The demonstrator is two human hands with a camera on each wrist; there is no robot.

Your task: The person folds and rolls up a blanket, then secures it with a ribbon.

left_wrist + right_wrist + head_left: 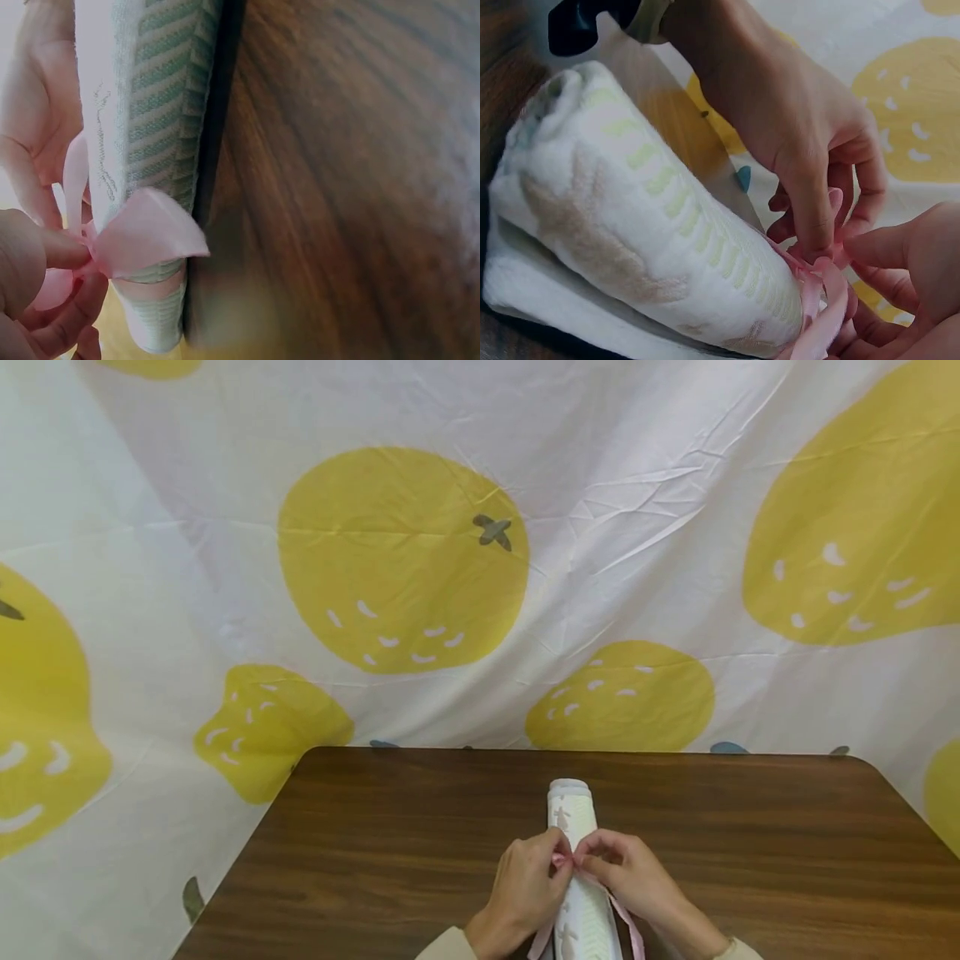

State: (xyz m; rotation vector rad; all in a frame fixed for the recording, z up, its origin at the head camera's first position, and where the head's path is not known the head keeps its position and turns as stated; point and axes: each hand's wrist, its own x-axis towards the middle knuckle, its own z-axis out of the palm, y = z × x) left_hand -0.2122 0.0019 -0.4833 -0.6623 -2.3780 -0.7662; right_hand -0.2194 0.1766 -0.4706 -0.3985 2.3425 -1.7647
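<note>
A rolled white towel point(582, 814) with pale green zigzag stripes and beige motifs lies lengthwise on the table, pointing away from me. Round it runs a pink ribbon point(154, 236), which has a loop standing out at the knot in the left wrist view. My left hand point(521, 881) pinches the ribbon at the knot, on the towel's left side. From the right, my right hand point(641, 881) pinches the ribbon between thumb and forefinger, its fingertips meeting the left ones over the towel. Ribbon tails hang down both sides of the roll. Fingers partly hide the knot.
The dark wooden table point(390, 835) has rounded far corners. Behind it hangs a white cloth point(600, 552) printed with yellow fruit, reaching down to the table's back edge. Light sleeves cover both wrists.
</note>
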